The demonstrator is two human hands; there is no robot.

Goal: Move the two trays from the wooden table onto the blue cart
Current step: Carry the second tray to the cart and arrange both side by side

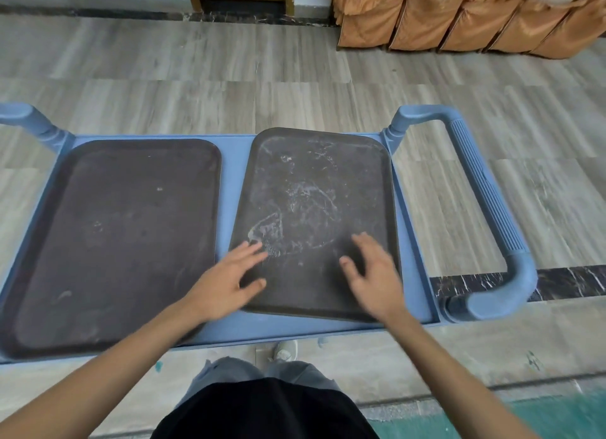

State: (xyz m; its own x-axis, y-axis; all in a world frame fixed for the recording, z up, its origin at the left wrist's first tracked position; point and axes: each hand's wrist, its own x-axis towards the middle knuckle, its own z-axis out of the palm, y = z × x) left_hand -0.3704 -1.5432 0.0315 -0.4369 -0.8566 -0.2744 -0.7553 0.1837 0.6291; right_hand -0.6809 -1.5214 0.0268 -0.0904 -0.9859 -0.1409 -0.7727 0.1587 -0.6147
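Fingers [252, 250] spread wide on both sides, gripping nothing — left hand [226, 282] reaching over the near left corner of the scuffed dark brown rectangular plastic tray [314, 215], right hand [372, 274] over its near right part. Palms down, thumbs turned inward toward each other. Can't tell whether the fingertips actually touch the surface or just hover above it; a bit of motion blur there.

Sitting flat on the top shelf of the blue plastic cart [234, 172], that scuffed tray, on the right half, slightly skewed, with whitish scratch marks and smears across the middle. Just beside it on the left half, the cleaner dark brown rectangular plastic tray [121, 238], also lying flat — a strip of blue shelf showing between the two. Both on the cart, none on any table in view.

Ribbed blue cart handle [485, 209] curving off the right end, a second blue handle stub [29, 118] poking up at the far left corner.

Underneath and beyond: grey wood-look floor [229, 64] with a dark marbled strip. Row of orange fabric-covered chairs [465, 18] against the far wall, top right. Down at the bottom edge, black shirt [262, 409], grey trousers and one pale sneaker [286, 350] peeking out under the cart edge.
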